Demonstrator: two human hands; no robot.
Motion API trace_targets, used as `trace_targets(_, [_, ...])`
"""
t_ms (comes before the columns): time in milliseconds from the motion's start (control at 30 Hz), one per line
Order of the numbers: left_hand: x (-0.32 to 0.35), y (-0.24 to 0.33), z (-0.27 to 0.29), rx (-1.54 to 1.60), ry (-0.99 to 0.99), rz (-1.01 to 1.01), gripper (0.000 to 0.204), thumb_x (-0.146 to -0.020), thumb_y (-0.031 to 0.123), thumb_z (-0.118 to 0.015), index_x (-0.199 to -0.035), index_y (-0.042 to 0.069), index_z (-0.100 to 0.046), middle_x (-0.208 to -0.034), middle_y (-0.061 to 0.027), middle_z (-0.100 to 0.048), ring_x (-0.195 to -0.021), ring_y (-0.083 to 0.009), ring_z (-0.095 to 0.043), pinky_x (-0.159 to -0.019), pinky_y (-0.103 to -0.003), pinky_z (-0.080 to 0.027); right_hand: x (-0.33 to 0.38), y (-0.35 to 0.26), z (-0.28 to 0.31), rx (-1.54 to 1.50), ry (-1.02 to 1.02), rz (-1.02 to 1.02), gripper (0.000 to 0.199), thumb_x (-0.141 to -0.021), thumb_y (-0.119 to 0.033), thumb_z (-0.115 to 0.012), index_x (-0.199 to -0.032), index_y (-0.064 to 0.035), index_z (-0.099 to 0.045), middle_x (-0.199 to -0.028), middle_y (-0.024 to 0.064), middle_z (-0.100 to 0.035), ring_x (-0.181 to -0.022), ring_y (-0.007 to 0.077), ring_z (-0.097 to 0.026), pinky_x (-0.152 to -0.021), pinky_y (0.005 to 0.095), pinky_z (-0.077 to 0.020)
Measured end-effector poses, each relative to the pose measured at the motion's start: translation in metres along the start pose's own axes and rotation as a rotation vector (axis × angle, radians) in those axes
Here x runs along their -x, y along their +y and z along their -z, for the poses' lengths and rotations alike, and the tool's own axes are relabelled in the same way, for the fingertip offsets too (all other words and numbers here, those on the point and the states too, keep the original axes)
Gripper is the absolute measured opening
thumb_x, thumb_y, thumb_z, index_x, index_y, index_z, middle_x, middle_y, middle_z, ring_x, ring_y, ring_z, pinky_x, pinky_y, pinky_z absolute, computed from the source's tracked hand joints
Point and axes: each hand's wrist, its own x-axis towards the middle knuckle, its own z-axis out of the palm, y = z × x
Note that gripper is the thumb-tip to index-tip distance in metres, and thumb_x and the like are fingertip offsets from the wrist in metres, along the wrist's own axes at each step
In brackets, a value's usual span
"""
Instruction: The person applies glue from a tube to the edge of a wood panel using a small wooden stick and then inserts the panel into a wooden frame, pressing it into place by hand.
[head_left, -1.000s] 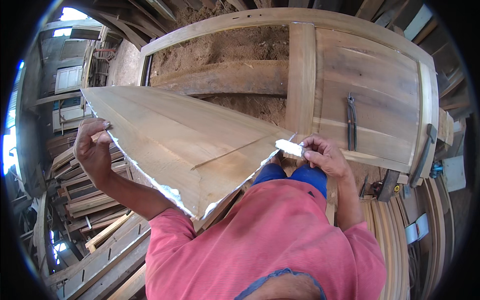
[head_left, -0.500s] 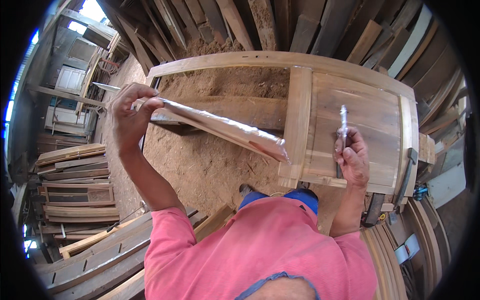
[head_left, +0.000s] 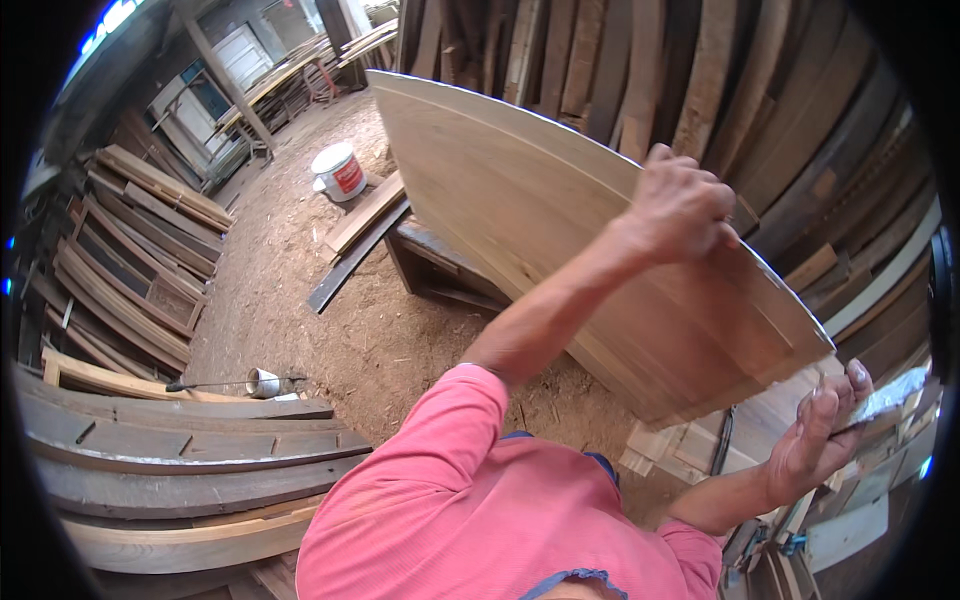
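In the head view, the left hand [head_left: 680, 208] is closed around the upper edge of a wide wooden panel [head_left: 520, 200], with its fingers bent over this edge and its back turned up. The panel is in front of the person, in a tilted position, and it runs from the upper middle of the view down to the right. A thin white line follows its upper edge.

The right hand [head_left: 822, 435] is near the right corner of the panel. Its fingers are partly curled, and between them it has a flat piece covered with white stuff [head_left: 892, 396]; this piece is blurred, so I cannot tell its kind.

Below the lower corner of the panel there is a pale wooden frame [head_left: 690, 450], with a dark tool [head_left: 723, 440] on it. I cannot tell whether the panel touches the frame.

On the floor [head_left: 270, 310], which is covered with sawdust, a white bucket [head_left: 338, 172] with a red patch stands upright, near a light board [head_left: 366, 215] and a dark board [head_left: 355, 260]. At the left are piled boards [head_left: 130, 270] and, nearer, thick planks [head_left: 200, 490] beside a small can [head_left: 262, 383]. Many tall planks [head_left: 640, 80] lean behind the panel.
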Motion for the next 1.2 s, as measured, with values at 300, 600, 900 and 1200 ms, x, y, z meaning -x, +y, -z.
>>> trace_targets(300, [0.0,-0.023,-0.02,0.006,0.078,-0.042,0.016,-0.07,0.031,-0.073,-0.069,0.016,-0.068,-0.075,-0.0048,-0.069,-0.08,-0.0224,-0.064,-0.079,-0.041,-0.037,-0.031,0.008,-0.171,0.533,-0.199,0.023,0.026,-0.098,-0.017,-0.064,-0.117,-0.0004,-0.058,-0.085,0.0025,-0.055,-0.078,0.0091,-0.051,-0.075,0.0256,-0.0437])
trace_targets(600, [0.0,-0.025,-0.028,0.533,0.254,-0.058,0.012,-0.073,0.02,-0.067,-0.068,0.016,-0.057,-0.066,-0.0009,-0.056,-0.072,-0.0202,-0.055,-0.073,-0.037,-0.037,-0.043,0.012,-0.216,0.622,-0.29,0.319,0.022,-0.097,-0.017,-0.065,-0.111,-0.0017,-0.058,-0.086,0.0023,-0.058,-0.082,0.0116,-0.056,-0.079,0.0282,-0.0473])
trace_targets(900, [0.026,-0.072,-0.02,0.122,0.29,-0.218,0.016,-0.064,0.019,-0.067,-0.061,0.01,-0.054,-0.065,-0.0054,-0.054,-0.073,-0.0225,-0.055,-0.072,-0.037,-0.039,-0.055,0.02,-0.358,1.1,-0.771,0.075,0.026,-0.089,-0.019,-0.069,-0.103,-0.0023,-0.055,-0.092,0.0237,-0.069,-0.091,0.0448,-0.065,-0.079,0.0508,-0.0478])
trace_targets(1200, [0.031,-0.026,-0.035,0.273,0.374,-0.285,0.017,-0.062,0.021,-0.066,-0.059,0.006,-0.058,-0.069,-0.0093,-0.058,-0.078,-0.0269,-0.056,-0.075,-0.038,-0.04,-0.032,0.037,-0.384,1.481,-0.611,-0.014,0.029,-0.088,-0.019,-0.069,-0.109,-0.0051,-0.054,-0.09,0.0256,-0.069,-0.091,0.0449,-0.067,-0.081,0.0525,-0.0509])
